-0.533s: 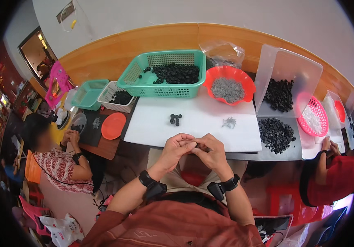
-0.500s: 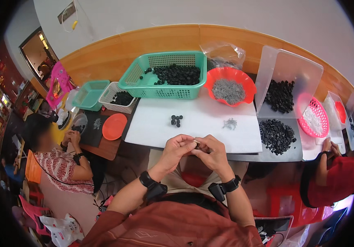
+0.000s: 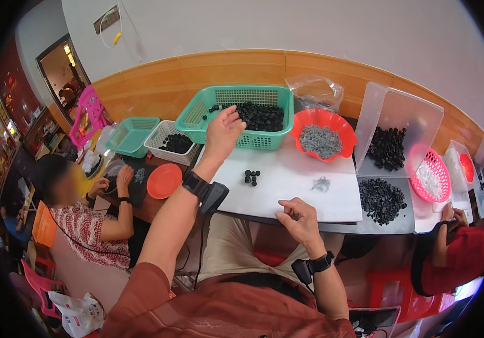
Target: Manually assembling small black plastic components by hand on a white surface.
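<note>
The person's left hand [image 3: 223, 130] is stretched out over the near left corner of the green basket [image 3: 197, 115], fingers loosely spread and bent downward above the heap of small black parts [image 3: 260, 115] inside it; I cannot tell whether anything is caught between the fingertips. The right hand [image 3: 299, 219] sits back near the body at the table's front edge, fingers curled in with thumb against forefinger, possibly pinching something too small to make out. Between the two hands, on the white sheet [image 3: 292, 188] that covers the table, lies a little cluster of black pieces [image 3: 251, 177], and farther right a small tangle of grey metal bits [image 3: 321, 183]. Behind the sheet stands a red bowl [image 3: 340, 128] holding more grey bits, just beside the green basket. To the right, a clear plastic bin [image 3: 405, 112] is tipped up with black parts in it, and a loose pile of black parts [image 3: 380, 200] lies in front of it. A pink basket [image 3: 432, 176] sits at the far right. On the left, a seated person in a patterned top [image 3: 87, 225] works beside an orange plate [image 3: 164, 180].
</note>
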